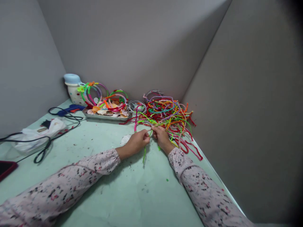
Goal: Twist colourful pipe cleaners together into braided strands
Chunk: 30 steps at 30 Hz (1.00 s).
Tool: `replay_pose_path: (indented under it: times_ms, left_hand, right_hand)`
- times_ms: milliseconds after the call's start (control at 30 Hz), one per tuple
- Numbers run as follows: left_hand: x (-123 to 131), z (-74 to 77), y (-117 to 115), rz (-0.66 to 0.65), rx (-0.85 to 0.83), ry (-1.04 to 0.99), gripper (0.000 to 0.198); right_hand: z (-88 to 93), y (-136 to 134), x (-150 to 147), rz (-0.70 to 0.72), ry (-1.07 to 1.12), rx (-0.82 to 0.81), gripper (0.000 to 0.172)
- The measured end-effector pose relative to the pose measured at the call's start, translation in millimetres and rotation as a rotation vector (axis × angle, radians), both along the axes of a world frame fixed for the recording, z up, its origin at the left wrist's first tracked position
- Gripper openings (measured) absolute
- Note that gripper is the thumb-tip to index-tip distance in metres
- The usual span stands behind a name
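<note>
My left hand (139, 138) is closed in a pinch on a bright green pipe cleaner (144, 155), whose loose end hangs below the fingers. Just to its right, my right hand (161, 136) pinches a thin hoop (135, 127) close to the left fingertips. Pink and green fuzzy wrapping covers the part of the hoop that shows behind my hands; the exact spot under the fingers is hidden. Right behind them lies a tangled heap of coloured pipe cleaners (165, 108).
A metal tray (106, 117) holds seashells and several wrapped hoops (94, 91). Behind it stands a cup with a blue lid (72, 78). At left are a blue tool (71, 108), a black cable (44, 151), a plastic bag (35, 135) and a red-edged phone-like object (8, 168). Grey walls enclose the table.
</note>
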<state>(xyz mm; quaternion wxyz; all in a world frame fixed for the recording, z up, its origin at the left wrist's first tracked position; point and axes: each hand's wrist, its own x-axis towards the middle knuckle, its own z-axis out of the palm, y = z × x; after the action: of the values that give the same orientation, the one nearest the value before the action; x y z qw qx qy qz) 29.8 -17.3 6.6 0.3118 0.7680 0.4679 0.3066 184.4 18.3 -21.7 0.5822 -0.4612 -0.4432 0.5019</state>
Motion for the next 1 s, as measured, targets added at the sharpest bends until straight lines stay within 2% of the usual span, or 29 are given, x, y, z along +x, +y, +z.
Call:
replay_pose_path:
  times_ms: [133, 233, 333, 433, 567, 700, 867, 933, 1000]
  left_hand:
    - [0.7, -8.2, 4.1, -0.056, -0.155, -0.226, 0.011]
    - [0.2, -6.3, 1.1, -0.094, -0.306, -0.364, 0.019]
    - [-1.4, -0.9, -2.7, -0.136, -0.427, -0.377, 0.024]
    - [-2.9, 1.0, -3.4, -0.144, -0.467, -0.352, 0.029]
    - [-2.9, -2.3, -2.1, -0.187, -0.389, -0.303, 0.023]
    - [-2.3, -1.4, -4.2, -0.221, -0.197, -0.217, 0.012]
    - [-2.6, 6.0, -10.4, -0.124, 0.052, 0.056, 0.007]
    - [-2.4, 6.9, -11.4, -0.095, 0.066, 0.09, 0.007]
    - [-2.2, 5.6, -11.1, -0.097, 0.042, 0.041, 0.007]
  right_hand:
    - [2.3, 0.0, 0.4, 0.007, 0.028, -0.029, 0.03]
    - [4.6, 0.3, 2.1, 0.031, 0.063, -0.037, 0.032]
    - [5.9, 0.5, 5.1, -0.006, 0.109, -0.021, 0.034]
    - [4.6, 1.2, 7.7, -0.032, 0.116, -0.003, 0.035]
    - [0.3, 3.3, 8.2, -0.051, 0.091, 0.005, 0.034]
    - [-1.3, 5.0, 7.0, -0.041, 0.074, -0.018, 0.032]
    - [0.9, 5.1, 5.8, -0.021, 0.035, -0.016, 0.029]
    - [1.4, 5.5, 6.0, -0.017, 0.032, -0.015, 0.028]
    - [1.4, 6.5, 6.7, -0.017, 0.044, -0.021, 0.028]
